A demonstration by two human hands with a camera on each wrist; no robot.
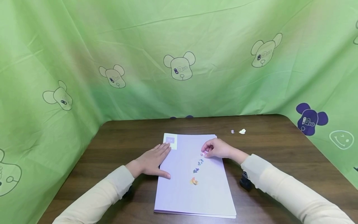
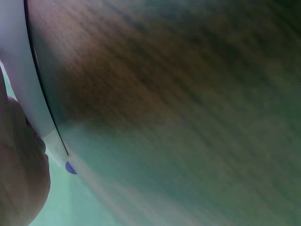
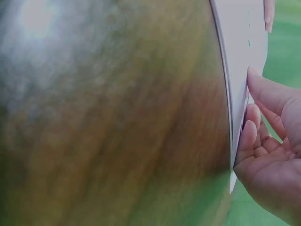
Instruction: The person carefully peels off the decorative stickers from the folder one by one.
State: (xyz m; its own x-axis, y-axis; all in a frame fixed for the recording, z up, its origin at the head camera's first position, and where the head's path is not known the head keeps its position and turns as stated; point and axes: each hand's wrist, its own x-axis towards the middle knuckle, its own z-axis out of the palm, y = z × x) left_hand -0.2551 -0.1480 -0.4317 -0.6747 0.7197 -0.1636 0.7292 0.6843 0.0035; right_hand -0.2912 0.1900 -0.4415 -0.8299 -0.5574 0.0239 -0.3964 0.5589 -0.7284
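Observation:
A stack of white paper sheets (image 1: 179, 193) lies on the table. My left hand (image 1: 155, 160) rests flat on the stack's left edge, fingers spread, fingertips over a small card with a purple square (image 1: 173, 145) at the top left corner. Near the upper right edge, my right hand (image 1: 216, 148) bends over the paper and pinches a small pinkish sticker (image 1: 202, 154) between thumb and fingers. Below it run a blue sticker (image 1: 200, 162), a dark blue one (image 1: 196, 170) and an orange one (image 1: 194, 181). In the right wrist view the thumb (image 3: 270, 92) touches the sheet.
Beyond the stack on the right lie a torn white scrap (image 1: 242, 131) and a tiny purple piece (image 1: 232, 132). The brown wooden table (image 1: 126, 137) extends around the paper. A green curtain with bear heads (image 1: 145, 99) hangs behind it.

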